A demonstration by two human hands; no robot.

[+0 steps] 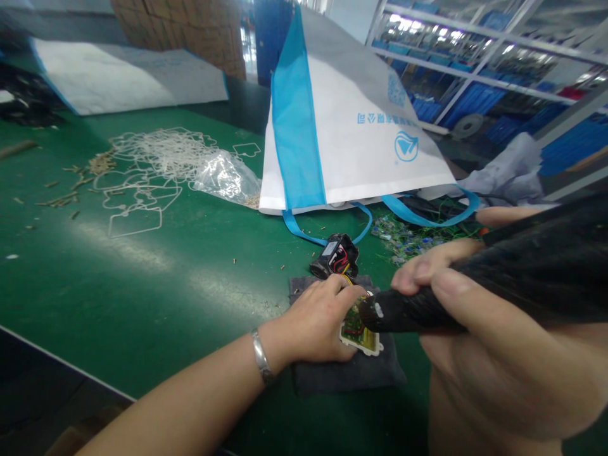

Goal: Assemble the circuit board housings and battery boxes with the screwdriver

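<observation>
Steadying a white-rimmed green circuit board near the right edge of a dark-grey cloth, the left hand curled fingers round it and the right hand gripped a black tapered tool, seemingly aligning its tip, needing steady aim.

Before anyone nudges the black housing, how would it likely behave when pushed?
The black housing might roll, since its near end looks rounded. The exposed red wires look thin, so they could flex and snag. Yellow wires lead toward the circuit board the left hand holds, so pushing might tug it.
</observation>
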